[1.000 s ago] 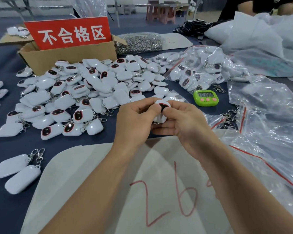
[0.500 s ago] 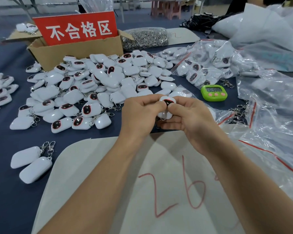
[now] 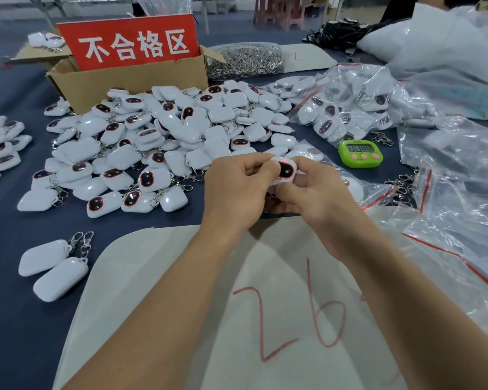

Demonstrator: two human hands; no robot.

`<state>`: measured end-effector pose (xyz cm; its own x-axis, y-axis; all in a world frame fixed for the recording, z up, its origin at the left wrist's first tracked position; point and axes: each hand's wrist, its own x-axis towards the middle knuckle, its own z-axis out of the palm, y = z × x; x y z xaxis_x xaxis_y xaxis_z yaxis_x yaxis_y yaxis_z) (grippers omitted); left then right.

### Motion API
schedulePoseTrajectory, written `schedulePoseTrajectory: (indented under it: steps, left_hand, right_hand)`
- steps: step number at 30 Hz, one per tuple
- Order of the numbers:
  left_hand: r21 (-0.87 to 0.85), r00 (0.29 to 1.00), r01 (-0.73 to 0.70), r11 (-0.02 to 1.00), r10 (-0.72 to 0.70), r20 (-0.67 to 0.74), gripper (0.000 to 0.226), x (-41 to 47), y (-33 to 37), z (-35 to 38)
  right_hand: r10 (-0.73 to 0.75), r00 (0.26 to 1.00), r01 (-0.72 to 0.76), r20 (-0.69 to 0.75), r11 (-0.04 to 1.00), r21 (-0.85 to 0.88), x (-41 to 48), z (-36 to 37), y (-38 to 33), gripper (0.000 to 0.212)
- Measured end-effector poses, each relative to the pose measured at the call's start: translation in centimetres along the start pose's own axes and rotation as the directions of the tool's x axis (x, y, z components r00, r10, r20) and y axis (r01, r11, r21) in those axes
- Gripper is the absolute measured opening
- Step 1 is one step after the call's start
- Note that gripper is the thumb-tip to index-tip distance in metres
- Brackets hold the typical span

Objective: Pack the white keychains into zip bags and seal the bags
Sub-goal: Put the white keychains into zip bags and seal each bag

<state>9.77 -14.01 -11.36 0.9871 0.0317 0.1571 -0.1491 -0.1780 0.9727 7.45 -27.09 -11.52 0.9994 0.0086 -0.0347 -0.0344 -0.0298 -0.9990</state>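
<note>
- A factory packing bench: white keychains (image 3: pixel 158 142) lie heaped on a blue table (image 3: pixel 12 319).
- A red "不合格区" sign (image 3: pixel 130 43) rises from a cardboard box (image 3: pixel 130 83).
- A green timer (image 3: pixel 359 153) sits nearby.

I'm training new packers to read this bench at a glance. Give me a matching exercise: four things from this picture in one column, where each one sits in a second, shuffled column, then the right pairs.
Things
1. green timer
2. cardboard box
3. bag of metal clips
4. single white keychain

Places
A. pinched between the left hand and the right hand
B. behind the keychain pile, carrying a red sign
C. on the blue cloth, right of both hands
D. at the far side, right of the box

Pairs: 1-C, 2-B, 3-D, 4-A
</note>
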Motion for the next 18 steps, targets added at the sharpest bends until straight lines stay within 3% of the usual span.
schedulePoseTrajectory:
  steps: [7,14,18]
  left_hand:
    - [-0.291,0.978,0.207,0.934,-0.187,0.094,0.021,0.46,0.37,-0.44]
    - [-0.319,0.980,0.190,0.928,-0.161,0.116,0.027,0.39,0.63,-0.12]
    - [-0.351,0.980,0.198,0.915,-0.182,0.078,0.021,0.48,0.57,0.11]
  right_hand:
    - [-0.042,0.999,0.042,-0.035,0.999,-0.003,-0.15,-0.12,-0.24,0.020]
    - [-0.036,0.993,0.040,-0.110,0.999,0.030,-0.20,-0.39,-0.65,0.027]
    - [-0.068,0.988,0.062,-0.137,0.997,-0.047,-0.22,-0.27,-0.50,0.021]
